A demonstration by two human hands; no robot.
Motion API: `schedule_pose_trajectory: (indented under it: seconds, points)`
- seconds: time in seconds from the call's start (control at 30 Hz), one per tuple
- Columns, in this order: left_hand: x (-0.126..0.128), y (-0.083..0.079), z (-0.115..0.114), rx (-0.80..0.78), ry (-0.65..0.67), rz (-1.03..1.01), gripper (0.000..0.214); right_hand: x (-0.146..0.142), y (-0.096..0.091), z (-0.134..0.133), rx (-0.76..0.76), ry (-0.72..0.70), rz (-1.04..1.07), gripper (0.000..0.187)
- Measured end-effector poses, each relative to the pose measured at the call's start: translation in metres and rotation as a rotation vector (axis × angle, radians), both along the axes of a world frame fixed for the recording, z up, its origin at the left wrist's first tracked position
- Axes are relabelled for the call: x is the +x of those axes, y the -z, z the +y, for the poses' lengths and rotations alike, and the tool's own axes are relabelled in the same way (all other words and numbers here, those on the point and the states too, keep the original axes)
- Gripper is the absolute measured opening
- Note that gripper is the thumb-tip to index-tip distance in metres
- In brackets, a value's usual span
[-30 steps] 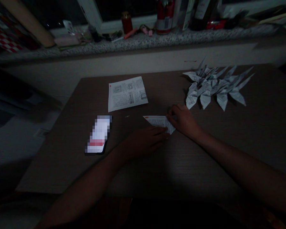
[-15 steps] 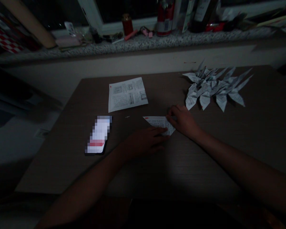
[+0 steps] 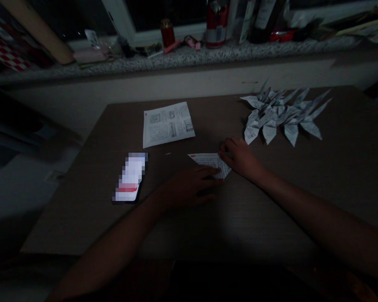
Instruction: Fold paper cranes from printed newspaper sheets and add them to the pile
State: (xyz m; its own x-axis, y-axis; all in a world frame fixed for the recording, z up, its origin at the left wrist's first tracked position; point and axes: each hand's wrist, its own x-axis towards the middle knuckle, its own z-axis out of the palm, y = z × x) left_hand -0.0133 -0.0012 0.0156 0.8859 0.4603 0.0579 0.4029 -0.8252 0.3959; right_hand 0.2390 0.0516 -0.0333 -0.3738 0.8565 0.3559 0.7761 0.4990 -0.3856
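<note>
A folded sheet of printed paper (image 3: pixel 207 157) lies on the table between my hands, a small red mark at its left corner. My left hand (image 3: pixel 192 184) is open, its fingers stretched out and spread across the paper's near edge. At the right side my right hand (image 3: pixel 241 157) is closed, fingers curled with thumb and index finger at the paper's upper right corner. The part of the paper under my fingers is hidden.
A flat printed sheet (image 3: pixel 168 125) lies further back. To the left rests a lit phone (image 3: pixel 130 178). Several pointed folded-paper pieces (image 3: pixel 282 115) are clustered at the back right. Bottles, a red can (image 3: pixel 216 25) and small items line the granite sill (image 3: pixel 176 58) behind the table (image 3: pixel 91 180).
Almost nothing differs. Both hands keep their places on the folded paper, and the whole view has shifted very slightly.
</note>
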Motion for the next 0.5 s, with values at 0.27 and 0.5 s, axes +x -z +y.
schedule_pose_trajectory:
  seconds: [0.27,0.5]
  points:
    - [0.016,0.008,-0.015,0.107,-0.082,0.057,0.05,0.005,-0.016,-0.011,0.065,-0.029,0.004,0.016]
    - [0.028,0.006,-0.028,0.11,-0.176,0.075,0.05,0.022,-0.034,-0.049,0.115,-0.006,0.113,0.014]
